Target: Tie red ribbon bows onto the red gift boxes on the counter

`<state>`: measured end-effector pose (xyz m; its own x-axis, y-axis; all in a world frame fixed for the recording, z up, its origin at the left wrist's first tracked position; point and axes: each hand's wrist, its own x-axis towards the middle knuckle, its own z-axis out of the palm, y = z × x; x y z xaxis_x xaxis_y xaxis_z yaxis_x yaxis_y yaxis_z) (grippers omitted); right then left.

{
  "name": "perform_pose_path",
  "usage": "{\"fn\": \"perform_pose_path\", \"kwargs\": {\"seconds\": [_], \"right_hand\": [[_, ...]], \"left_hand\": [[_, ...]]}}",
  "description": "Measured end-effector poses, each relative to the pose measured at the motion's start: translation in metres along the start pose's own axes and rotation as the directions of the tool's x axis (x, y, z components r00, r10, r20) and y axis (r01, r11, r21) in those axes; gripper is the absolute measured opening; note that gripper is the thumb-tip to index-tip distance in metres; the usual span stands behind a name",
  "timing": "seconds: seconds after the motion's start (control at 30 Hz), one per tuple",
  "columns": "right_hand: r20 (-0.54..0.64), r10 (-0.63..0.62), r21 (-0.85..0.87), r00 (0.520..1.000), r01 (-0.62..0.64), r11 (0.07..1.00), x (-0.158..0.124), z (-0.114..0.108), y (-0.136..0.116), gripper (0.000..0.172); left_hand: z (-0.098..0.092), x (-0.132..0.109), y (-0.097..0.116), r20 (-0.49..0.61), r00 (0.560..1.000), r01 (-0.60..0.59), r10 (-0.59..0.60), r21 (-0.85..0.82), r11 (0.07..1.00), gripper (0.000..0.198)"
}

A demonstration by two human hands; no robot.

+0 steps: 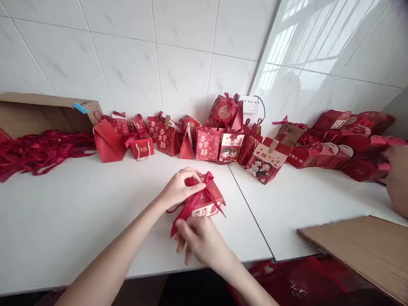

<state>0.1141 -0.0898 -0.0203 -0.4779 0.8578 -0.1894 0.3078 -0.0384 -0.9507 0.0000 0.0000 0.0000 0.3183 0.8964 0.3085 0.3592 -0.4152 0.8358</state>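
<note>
A small red gift box (207,206) with gold and white printing stands on the white table before me. Across its top lies a red ribbon (194,203) tied in a bow, its loose tails hanging over the front. My left hand (183,185) pinches the ribbon at the bow's left loop. Just in front of the box is my right hand (202,238), slightly blurred, with thumb and fingers apart and nothing visible between them. Its thumb is close to the lower ribbon tail; whether they touch I cannot tell.
Several red gift boxes (207,144) line the tiled wall, with more piled at right. Left, loose red ribbons (47,153) spill from a cardboard box (41,102). A cardboard flap (360,246) juts in at lower right. Another person's blurred hand (397,178) shows at the right edge.
</note>
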Motion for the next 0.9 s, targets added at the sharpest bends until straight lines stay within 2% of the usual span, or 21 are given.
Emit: {"fn": "perform_pose_path", "kwargs": {"seconds": [0.03,0.07,0.1,0.13,0.17,0.2,0.23,0.27,0.3,0.4,0.5,0.63,0.77,0.9], "right_hand": [[0.145,0.049,-0.003,0.988,-0.049,0.999,-0.017,-0.015,-0.007,0.032],[0.241,0.067,-0.040,0.968,-0.059,0.997,-0.033,-0.029,-0.013,0.032],[0.293,0.101,-0.077,0.951,-0.082,0.994,-0.045,-0.044,-0.020,0.034],[0.268,0.135,-0.070,0.954,-0.120,0.990,-0.052,-0.059,-0.026,0.039],[0.169,0.113,-0.078,0.979,-0.101,0.992,-0.053,-0.073,-0.033,0.044],[0.003,0.041,-0.132,0.999,-0.041,0.990,-0.048,-0.086,-0.038,0.047],[-0.191,-0.067,-0.237,0.979,0.021,0.971,-0.039,-0.097,-0.043,0.050],[-0.333,-0.158,-0.345,0.929,0.036,0.938,-0.025,-0.106,-0.047,0.052],[-0.364,-0.188,-0.378,0.912,0.039,0.925,-0.010,-0.112,-0.049,0.050],[-0.340,-0.200,-0.420,0.919,0.042,0.906,0.033,-0.120,-0.050,0.054],[-0.253,-0.173,-0.382,0.952,0.066,0.922,0.053,-0.120,-0.043,0.051],[-0.099,-0.131,-0.175,0.986,0.112,0.978,0.054,-0.126,-0.025,0.027],[-0.065,-0.161,0.093,0.985,0.166,0.982,0.052,-0.129,0.000,0.028],[-0.044,-0.155,0.185,0.987,0.160,0.969,0.050,-0.125,0.012,0.025]], "left_hand": [[-0.002,0.000,0.000,0.016,1.000,-0.013,0.013,-0.017,1.000,0.019],[-0.004,0.000,-0.001,0.029,0.999,-0.024,0.024,-0.027,0.999,0.021],[-0.007,0.000,-0.001,0.038,0.999,-0.033,0.034,-0.032,0.999,0.022],[-0.009,0.000,-0.001,0.044,0.998,-0.041,0.043,-0.031,0.999,0.024],[-0.012,0.000,-0.001,0.048,0.997,-0.052,0.053,-0.028,0.998,0.025],[-0.015,0.000,-0.001,0.048,0.997,-0.059,0.060,-0.015,0.998,0.025],[-0.017,0.000,0.000,0.041,0.997,-0.062,0.061,0.010,0.998,0.024],[-0.020,-0.001,0.000,0.036,0.998,-0.062,0.060,0.047,0.997,0.021],[-0.022,-0.001,0.000,0.032,0.998,-0.061,0.058,0.090,0.994,0.019],[-0.026,-0.002,0.000,0.032,0.998,-0.050,0.044,0.183,0.982,0.016],[-0.029,-0.001,-0.001,0.059,0.997,-0.060,0.048,0.216,0.975,0.019],[-0.032,-0.002,0.000,0.090,0.995,-0.062,0.042,0.231,0.971,0.024],[-0.032,-0.004,0.004,0.126,0.992,-0.029,0.008,0.167,0.986,0.024],[-0.030,-0.005,0.007,0.088,0.994,-0.076,0.065,0.120,0.990,0.022]]}}
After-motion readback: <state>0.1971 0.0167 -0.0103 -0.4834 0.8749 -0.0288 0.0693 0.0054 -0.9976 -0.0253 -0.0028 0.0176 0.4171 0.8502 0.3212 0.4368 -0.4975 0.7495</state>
